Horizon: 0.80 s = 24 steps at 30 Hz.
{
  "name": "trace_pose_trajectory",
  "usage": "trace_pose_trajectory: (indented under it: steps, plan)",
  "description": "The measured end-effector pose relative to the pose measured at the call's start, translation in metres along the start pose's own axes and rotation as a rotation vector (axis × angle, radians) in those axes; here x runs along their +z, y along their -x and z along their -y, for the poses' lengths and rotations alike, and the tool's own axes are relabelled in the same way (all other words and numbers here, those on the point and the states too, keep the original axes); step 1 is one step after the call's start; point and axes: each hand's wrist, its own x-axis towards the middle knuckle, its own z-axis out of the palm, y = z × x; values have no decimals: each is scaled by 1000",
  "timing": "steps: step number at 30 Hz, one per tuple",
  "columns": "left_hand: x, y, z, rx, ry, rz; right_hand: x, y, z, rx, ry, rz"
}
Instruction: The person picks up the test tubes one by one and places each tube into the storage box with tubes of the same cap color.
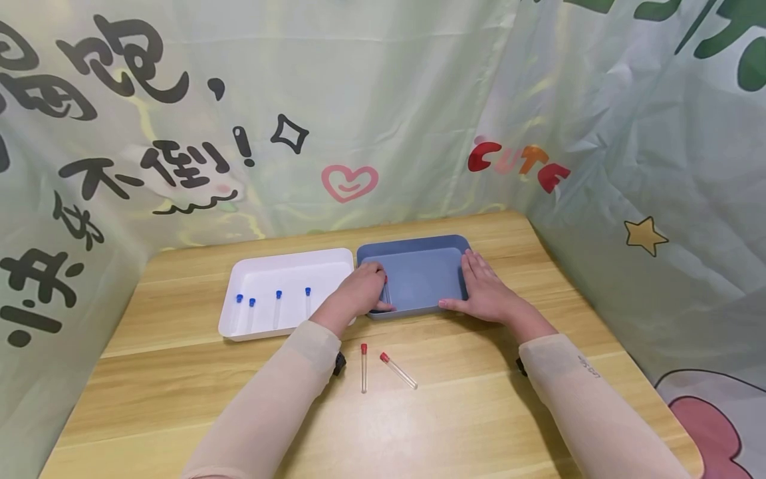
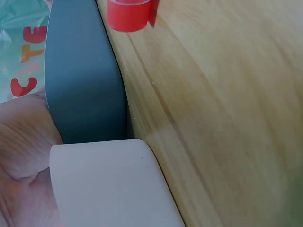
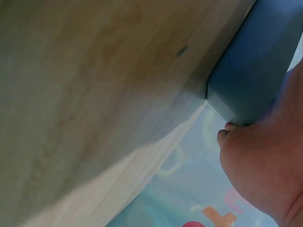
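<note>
My left hand (image 1: 362, 290) reaches over the left end of the blue-grey tray (image 1: 425, 273), its fingers and thumb around a clear test tube (image 1: 387, 293) with a red cap. The tube lies low inside the tray, partly hidden by the hand. At the tray's right end, my right hand (image 1: 487, 293) rests with straight fingers along the rim and the thumb at the front edge. In the right wrist view that hand (image 3: 265, 156) lies against the tray's outer wall (image 3: 253, 75). Two more red-capped tubes, one upright in view (image 1: 364, 369) and one slanted (image 1: 399, 371), lie on the table.
Left of the blue-grey tray, a white tray (image 1: 287, 261) holds several blue-capped tubes, among them one tube (image 1: 277, 311) near its middle. The trays stand side by side on the wooden table (image 1: 467, 412). A printed cloth (image 1: 419, 120) hangs behind and at both sides.
</note>
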Motion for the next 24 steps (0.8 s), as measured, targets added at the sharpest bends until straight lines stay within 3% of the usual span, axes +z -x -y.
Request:
trace_pose_trajectory:
  steps: [7,18,22,24]
  plan:
    - [5,-4,4,12,-5,-20,-1,0,0,-1,-4,3]
    - [6,-2,5,26,90,-50,-1,0,1,1,-11,10]
    - [5,-2,5,8,53,-26,0,-1,1,5,-11,13]
    - [5,-3,6,-9,-16,-4,0,-1,1,4,-9,11]
